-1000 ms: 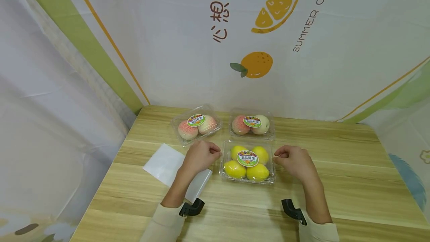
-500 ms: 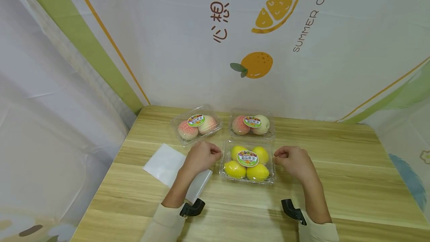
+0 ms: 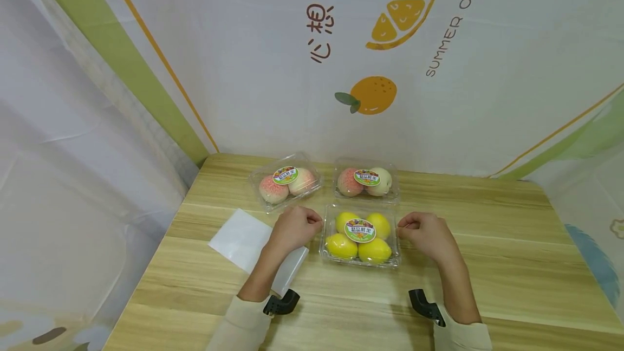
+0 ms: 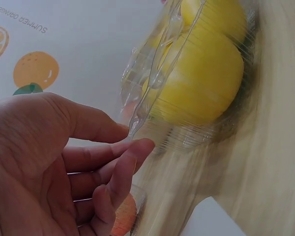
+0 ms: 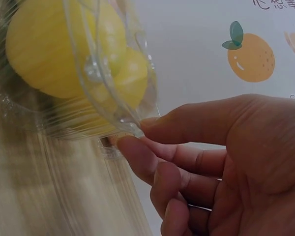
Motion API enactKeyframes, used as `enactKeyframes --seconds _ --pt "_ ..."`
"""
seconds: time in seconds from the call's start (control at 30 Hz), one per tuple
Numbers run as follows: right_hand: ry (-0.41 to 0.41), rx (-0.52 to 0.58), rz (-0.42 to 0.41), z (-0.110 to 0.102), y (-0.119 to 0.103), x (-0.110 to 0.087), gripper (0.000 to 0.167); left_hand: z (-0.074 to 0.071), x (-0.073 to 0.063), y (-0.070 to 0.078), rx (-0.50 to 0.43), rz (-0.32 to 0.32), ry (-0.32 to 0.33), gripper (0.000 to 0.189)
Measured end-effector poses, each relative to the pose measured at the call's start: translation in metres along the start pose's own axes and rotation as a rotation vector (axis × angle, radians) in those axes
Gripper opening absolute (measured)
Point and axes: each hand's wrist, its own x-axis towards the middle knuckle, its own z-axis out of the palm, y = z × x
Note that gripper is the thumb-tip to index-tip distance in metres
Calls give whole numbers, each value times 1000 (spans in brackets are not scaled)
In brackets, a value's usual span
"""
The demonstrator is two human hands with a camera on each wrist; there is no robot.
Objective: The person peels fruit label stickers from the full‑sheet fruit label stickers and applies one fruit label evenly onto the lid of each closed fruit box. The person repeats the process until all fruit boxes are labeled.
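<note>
A clear plastic clamshell box (image 3: 359, 262) with several lemons (image 3: 374, 251) inside stands closed in front of the hands. Its lid carries a round, colourful label (image 3: 360, 230). At the box's left side, my left hand (image 3: 295, 227) pinches the rim; the left wrist view shows thumb and index finger meeting at the wavy plastic edge (image 4: 140, 110). My right hand (image 3: 428, 233) pinches the opposite rim, and in the right wrist view the thumb and index fingertips hold the lip's corner (image 5: 130, 127). The other fingers of both hands are loosely curled.
Behind are two clear boxes of peaches, one tilted at the left (image 3: 312, 191) and one straight behind the lemons (image 3: 343, 199). White sheets (image 3: 239, 237) lie partly under the left forearm. A printed cloth (image 3: 263, 69) hangs at the wooden table's (image 3: 487, 264) back edge.
</note>
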Motion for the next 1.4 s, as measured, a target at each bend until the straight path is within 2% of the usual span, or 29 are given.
enactKeyframes --seconds 0.3,0.53,0.77,1.1,1.4 --pt "-18 33 0 0 3 2 19 1 1 2 -15 -35 14 10" --pt "-73 60 -12 -3 10 2 17 -1 -1 2 -11 -37 -2 9" --pt "-118 83 -21 -5 15 2 17 -6 -1 -1 -48 -18 -59 8" --pt "-192 139 -34 -7 14 0 17 -15 -3 -5 -116 -2 -222 9" --pt "-213 158 -56 -8 14 -1 16 -15 -4 -3 -118 -10 -231 8"
